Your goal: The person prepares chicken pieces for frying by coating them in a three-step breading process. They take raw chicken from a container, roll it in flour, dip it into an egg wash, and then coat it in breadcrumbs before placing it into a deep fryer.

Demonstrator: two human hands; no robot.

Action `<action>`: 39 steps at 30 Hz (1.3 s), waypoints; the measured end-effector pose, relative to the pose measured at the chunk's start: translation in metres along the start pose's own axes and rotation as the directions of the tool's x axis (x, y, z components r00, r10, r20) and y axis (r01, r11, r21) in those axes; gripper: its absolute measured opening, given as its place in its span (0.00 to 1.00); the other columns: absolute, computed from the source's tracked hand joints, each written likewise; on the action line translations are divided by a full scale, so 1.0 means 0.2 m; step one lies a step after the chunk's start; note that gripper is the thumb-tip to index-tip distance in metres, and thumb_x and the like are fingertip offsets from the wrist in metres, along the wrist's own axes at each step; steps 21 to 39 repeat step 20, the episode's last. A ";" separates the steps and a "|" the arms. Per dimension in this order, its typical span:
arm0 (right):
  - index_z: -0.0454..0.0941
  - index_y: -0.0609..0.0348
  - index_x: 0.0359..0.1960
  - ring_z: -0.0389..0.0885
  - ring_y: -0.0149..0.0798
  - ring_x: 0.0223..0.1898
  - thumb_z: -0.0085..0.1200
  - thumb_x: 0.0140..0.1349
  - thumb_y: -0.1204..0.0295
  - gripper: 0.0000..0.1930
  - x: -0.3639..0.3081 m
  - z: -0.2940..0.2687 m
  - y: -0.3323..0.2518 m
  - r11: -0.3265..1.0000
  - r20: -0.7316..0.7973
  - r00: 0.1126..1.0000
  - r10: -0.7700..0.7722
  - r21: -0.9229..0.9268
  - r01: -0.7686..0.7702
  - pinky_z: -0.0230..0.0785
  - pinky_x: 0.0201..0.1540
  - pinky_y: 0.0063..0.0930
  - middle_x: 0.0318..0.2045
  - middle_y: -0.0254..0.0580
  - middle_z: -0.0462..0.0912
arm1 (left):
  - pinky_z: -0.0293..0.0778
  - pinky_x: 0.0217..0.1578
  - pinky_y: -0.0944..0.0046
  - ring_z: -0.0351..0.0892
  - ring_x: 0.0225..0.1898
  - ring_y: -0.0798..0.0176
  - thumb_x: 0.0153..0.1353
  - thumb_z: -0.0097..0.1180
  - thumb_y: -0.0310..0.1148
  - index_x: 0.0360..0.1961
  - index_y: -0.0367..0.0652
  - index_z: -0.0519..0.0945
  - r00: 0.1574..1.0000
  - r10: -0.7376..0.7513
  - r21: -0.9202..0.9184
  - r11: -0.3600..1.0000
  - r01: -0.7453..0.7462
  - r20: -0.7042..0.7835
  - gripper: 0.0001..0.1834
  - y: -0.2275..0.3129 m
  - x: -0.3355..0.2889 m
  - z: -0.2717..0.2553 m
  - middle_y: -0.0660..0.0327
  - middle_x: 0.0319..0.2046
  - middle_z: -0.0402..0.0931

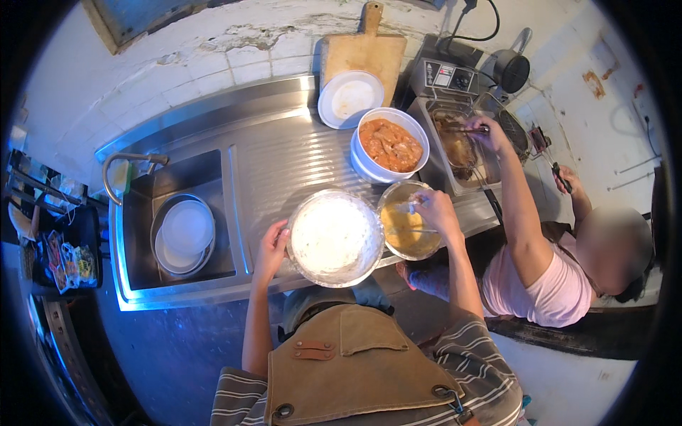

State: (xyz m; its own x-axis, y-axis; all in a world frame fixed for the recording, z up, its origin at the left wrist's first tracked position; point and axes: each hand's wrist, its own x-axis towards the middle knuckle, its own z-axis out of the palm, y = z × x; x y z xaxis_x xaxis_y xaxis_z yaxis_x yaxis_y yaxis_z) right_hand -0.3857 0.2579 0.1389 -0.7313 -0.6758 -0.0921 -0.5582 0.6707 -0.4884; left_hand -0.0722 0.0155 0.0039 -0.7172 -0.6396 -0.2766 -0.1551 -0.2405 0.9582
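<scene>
My left hand [271, 246] grips the left rim of a round metal bowl [293, 264], its thumb on the edge. White powder, like flour, fills this bowl and looks overexposed. Touching it on the right is a smaller metal bowl [428, 249] of yellow liquid like beaten egg. Over that liquid my right hand [432, 211] has its fingers pinched together. Something small and pale shows at the fingertips, too unclear to name. A thin utensil [424, 230] lies across the yellow liquid. Behind both bowls, a white tub [370, 168] holds raw meat [390, 145] in orange-red marinade.
At right, a co-worker in a pink shirt [536, 287] holds tongs [470, 130] over a deep fryer [467, 188] and a black handle in the other hand. A cutting board [364, 53] and white plate [351, 99] lean at the wall. Left is a sink [145, 264] with dishes.
</scene>
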 end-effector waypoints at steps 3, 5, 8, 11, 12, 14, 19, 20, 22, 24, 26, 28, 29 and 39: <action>0.84 0.60 0.41 0.85 0.54 0.39 0.63 0.52 0.72 0.14 -0.02 0.01 0.02 0.999 -0.005 0.999 -0.034 -0.017 0.033 0.75 0.44 0.41 0.34 0.56 0.85 | 0.76 0.29 0.70 0.77 0.38 0.71 0.72 0.48 0.36 0.60 0.42 0.72 1.000 -0.005 0.021 1.000 0.005 -0.005 0.19 0.00 -0.01 0.00 0.61 0.43 0.78; 0.84 0.60 0.41 0.85 0.54 0.38 0.63 0.52 0.72 0.14 -0.03 -0.01 -0.01 0.999 -0.031 0.999 -0.026 -0.019 0.026 0.75 0.43 0.41 0.34 0.56 0.85 | 0.76 0.29 0.70 0.77 0.38 0.71 0.72 0.49 0.36 0.60 0.41 0.72 1.000 -0.003 0.028 1.000 0.003 -0.004 0.18 -0.01 0.00 0.00 0.61 0.43 0.78; 0.84 0.59 0.42 0.85 0.53 0.35 0.64 0.51 0.72 0.15 -0.04 -0.03 -0.02 0.999 -0.061 0.998 0.002 -0.044 -0.004 0.75 0.42 0.41 0.33 0.55 0.85 | 0.75 0.28 0.71 0.76 0.38 0.71 0.72 0.49 0.36 0.60 0.42 0.73 1.000 0.015 -0.007 1.000 -0.015 0.008 0.18 -0.03 0.01 -0.01 0.61 0.43 0.78; 0.84 0.62 0.43 0.86 0.52 0.37 0.63 0.51 0.72 0.16 -0.05 0.00 0.02 0.997 -0.047 0.999 0.000 -0.072 -0.003 0.76 0.42 0.38 0.33 0.56 0.85 | 0.75 0.28 0.71 0.76 0.37 0.71 0.72 0.49 0.36 0.60 0.42 0.73 1.000 0.017 0.000 1.000 -0.017 -0.005 0.18 -0.01 0.01 0.00 0.62 0.42 0.78; 0.83 0.64 0.44 0.86 0.51 0.38 0.63 0.51 0.72 0.17 -0.05 0.01 0.04 0.997 -0.035 0.999 -0.007 -0.080 0.005 0.76 0.43 0.37 0.33 0.56 0.85 | 0.75 0.29 0.71 0.76 0.37 0.72 0.72 0.49 0.36 0.60 0.42 0.73 1.000 0.002 0.007 1.000 -0.002 0.005 0.18 -0.01 0.01 0.00 0.62 0.41 0.78; 0.84 0.60 0.44 0.84 0.53 0.36 0.64 0.51 0.71 0.17 -0.07 0.02 0.04 1.000 -0.050 0.999 0.005 -0.029 -0.007 0.76 0.42 0.40 0.34 0.58 0.84 | 0.75 0.30 0.70 0.76 0.36 0.72 0.72 0.49 0.36 0.60 0.43 0.73 0.999 -0.033 0.018 0.999 0.032 0.007 0.18 -0.01 -0.01 -0.02 0.62 0.41 0.78; 0.84 0.57 0.44 0.84 0.55 0.38 0.65 0.51 0.70 0.17 -0.10 0.00 0.00 0.994 -0.073 0.997 0.030 -0.099 -0.037 0.75 0.46 0.41 0.39 0.60 0.83 | 0.75 0.31 0.70 0.76 0.36 0.72 0.72 0.50 0.37 0.60 0.45 0.73 1.000 -0.008 0.019 1.000 0.007 0.010 0.18 -0.04 0.02 -0.02 0.63 0.40 0.78; 0.84 0.57 0.45 0.84 0.55 0.38 0.65 0.51 0.69 0.17 -0.13 -0.04 -0.09 0.992 -0.079 0.996 0.047 -0.112 -0.056 0.75 0.46 0.42 0.40 0.58 0.84 | 0.75 0.31 0.70 0.76 0.36 0.72 0.72 0.50 0.37 0.60 0.46 0.73 1.000 -0.003 0.016 1.000 0.003 0.012 0.18 -0.05 0.02 -0.02 0.63 0.40 0.79; 0.84 0.57 0.45 0.84 0.55 0.38 0.65 0.51 0.69 0.17 -0.13 -0.04 -0.09 0.992 -0.079 0.996 0.047 -0.112 -0.056 0.75 0.46 0.42 0.40 0.58 0.84 | 0.75 0.31 0.70 0.76 0.36 0.72 0.72 0.50 0.37 0.60 0.46 0.73 1.000 -0.003 0.016 1.000 0.003 0.012 0.18 -0.05 0.02 -0.02 0.63 0.40 0.79; 0.84 0.57 0.45 0.84 0.55 0.38 0.65 0.51 0.69 0.17 -0.13 -0.04 -0.09 0.992 -0.079 0.996 0.047 -0.112 -0.056 0.75 0.46 0.42 0.40 0.58 0.84 | 0.75 0.31 0.70 0.76 0.36 0.72 0.72 0.50 0.37 0.60 0.46 0.73 1.000 -0.003 0.016 1.000 0.003 0.012 0.18 -0.05 0.02 -0.02 0.63 0.40 0.79; 0.84 0.57 0.45 0.84 0.55 0.38 0.65 0.51 0.69 0.17 -0.13 -0.04 -0.09 0.992 -0.079 0.996 0.047 -0.112 -0.056 0.75 0.46 0.42 0.40 0.58 0.84 | 0.75 0.31 0.70 0.76 0.36 0.72 0.72 0.50 0.37 0.60 0.46 0.73 1.000 -0.003 0.016 1.000 0.003 0.012 0.18 -0.05 0.02 -0.02 0.63 0.40 0.79; 0.84 0.57 0.45 0.84 0.55 0.38 0.65 0.51 0.69 0.17 -0.13 -0.04 -0.09 0.992 -0.079 0.996 0.047 -0.112 -0.056 0.75 0.46 0.42 0.40 0.58 0.84 | 0.75 0.31 0.70 0.76 0.36 0.72 0.72 0.50 0.37 0.60 0.46 0.73 1.000 -0.003 0.016 1.000 0.003 0.012 0.18 -0.05 0.02 -0.02 0.63 0.40 0.79; 0.84 0.57 0.45 0.84 0.55 0.38 0.65 0.51 0.69 0.17 -0.13 -0.04 -0.09 0.992 -0.079 0.996 0.047 -0.112 -0.056 0.75 0.46 0.42 0.40 0.58 0.84 | 0.75 0.31 0.70 0.76 0.36 0.72 0.72 0.50 0.37 0.60 0.46 0.73 1.000 -0.003 0.016 1.000 0.003 0.012 0.18 -0.05 0.02 -0.02 0.63 0.40 0.79; 0.84 0.57 0.45 0.84 0.55 0.38 0.65 0.51 0.69 0.17 -0.13 -0.04 -0.09 0.992 -0.079 0.996 0.047 -0.112 -0.056 0.75 0.46 0.42 0.40 0.58 0.84 | 0.75 0.31 0.70 0.76 0.36 0.72 0.72 0.50 0.37 0.60 0.46 0.73 1.000 -0.003 0.016 1.000 0.003 0.012 0.18 -0.05 0.02 -0.02 0.63 0.40 0.79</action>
